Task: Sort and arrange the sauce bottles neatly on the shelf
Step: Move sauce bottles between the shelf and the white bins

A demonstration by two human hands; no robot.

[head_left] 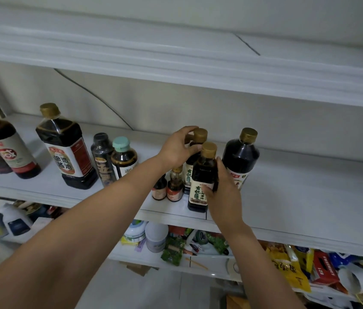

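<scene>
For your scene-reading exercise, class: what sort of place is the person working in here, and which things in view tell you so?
Probably a home pantry or storage shelf unit. White shelves carry dark sauce bottles with gold caps, the lower shelf is crowded with snack packets and tubs, and both hands are arranging bottles.

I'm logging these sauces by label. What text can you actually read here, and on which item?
"酿造酱油": big square bottle.
"有机": front bottle in the right hand.
"有机": rear bottle under the left hand.
"咸": leaning bottle.
Other labels, and the red box below: too blurred.
</scene>
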